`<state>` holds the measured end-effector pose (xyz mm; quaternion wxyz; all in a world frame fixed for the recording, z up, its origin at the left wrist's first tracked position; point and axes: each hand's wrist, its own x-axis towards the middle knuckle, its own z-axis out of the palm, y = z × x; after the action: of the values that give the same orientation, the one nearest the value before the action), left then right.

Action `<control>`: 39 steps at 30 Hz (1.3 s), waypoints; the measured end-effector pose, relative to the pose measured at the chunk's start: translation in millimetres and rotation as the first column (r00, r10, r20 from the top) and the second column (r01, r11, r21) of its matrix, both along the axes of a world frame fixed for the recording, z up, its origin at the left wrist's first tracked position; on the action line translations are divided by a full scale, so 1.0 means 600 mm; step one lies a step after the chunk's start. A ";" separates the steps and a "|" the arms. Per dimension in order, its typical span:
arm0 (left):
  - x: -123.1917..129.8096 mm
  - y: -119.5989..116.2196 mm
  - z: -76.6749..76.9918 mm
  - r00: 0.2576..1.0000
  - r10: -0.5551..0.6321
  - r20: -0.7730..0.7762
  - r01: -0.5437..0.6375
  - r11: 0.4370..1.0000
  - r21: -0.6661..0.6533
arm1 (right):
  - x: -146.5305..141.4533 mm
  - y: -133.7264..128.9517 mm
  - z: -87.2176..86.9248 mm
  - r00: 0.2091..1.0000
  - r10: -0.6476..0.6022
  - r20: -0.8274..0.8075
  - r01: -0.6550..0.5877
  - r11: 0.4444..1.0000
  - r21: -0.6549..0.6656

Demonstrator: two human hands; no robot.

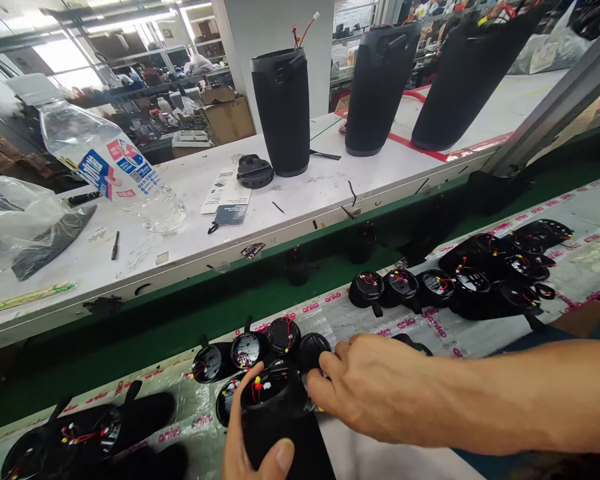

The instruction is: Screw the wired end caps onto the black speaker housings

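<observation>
My left hand (255, 447) is wrapped round a black cylindrical speaker body (293, 440) at the bottom centre. Its open top end faces up, with red wires and small yellow and white connectors inside. Beside the rim, my right hand (370, 383) has its fingers curled together; whatever they pinch is hidden. Just beyond both hands, several similar black cylinders (283, 335) stand close together, some with red wires at their open ends.
More black cylinders (440, 285) sit on the taped bench (310, 310) at right and others lower left. Past a green strip (155, 333), a white shelf (190, 250) carries a water bottle (115, 157), a black cap (255, 172), a tall speaker body (281, 113) and cards. A metal post (555, 100) slants at right.
</observation>
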<state>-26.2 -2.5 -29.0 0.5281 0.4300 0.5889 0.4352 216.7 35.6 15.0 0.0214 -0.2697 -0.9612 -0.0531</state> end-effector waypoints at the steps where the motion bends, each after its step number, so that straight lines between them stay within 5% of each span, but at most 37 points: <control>1: -0.001 0.001 -0.001 1.000 0.003 -0.010 -0.003 1.000 0.001 | -0.001 -0.004 -0.001 1.000 -0.002 0.018 0.002 1.000 -0.004; 6: -0.002 0.001 -0.010 0.999 0.033 0.023 -0.032 0.999 -0.016 | -0.007 -0.004 -0.002 0.999 -0.034 0.010 0.034 0.995 -0.090; 9: -0.001 -0.003 -0.026 0.978 0.095 0.183 -0.086 0.995 -0.059 | -0.010 0.015 0.002 0.994 -0.060 -0.089 0.040 0.976 -0.214; 12: 0.001 -0.006 -0.048 0.891 0.161 0.423 -0.100 0.982 -0.163 | -0.008 0.031 0.005 0.957 -0.201 -0.210 0.121 0.932 -0.342; 15: 0.003 -0.005 -0.062 0.845 0.195 0.498 -0.093 0.971 -0.221 | -0.002 0.032 0.002 0.917 -0.330 -0.224 0.232 0.898 -0.373; 24: 0.012 -0.001 -0.043 0.929 0.118 0.351 -0.085 0.991 -0.107 | 0.000 0.024 0.025 0.990 -0.096 -0.108 0.059 0.950 -0.307; 32: 0.011 0.003 -0.021 0.946 0.082 0.313 -0.040 0.990 -0.139 | -0.007 0.021 0.000 0.992 -0.026 -0.123 0.004 0.985 -0.174; 39: 0.018 0.008 0.006 0.988 -0.014 0.156 0.030 0.994 -0.106 | -0.003 0.025 0.015 0.998 0.004 -0.064 -0.013 0.990 -0.140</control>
<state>-15.1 2.1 -25.4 0.5997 0.3720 0.5638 0.4291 214.8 50.7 24.3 0.0332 -0.2682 -0.9625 0.0233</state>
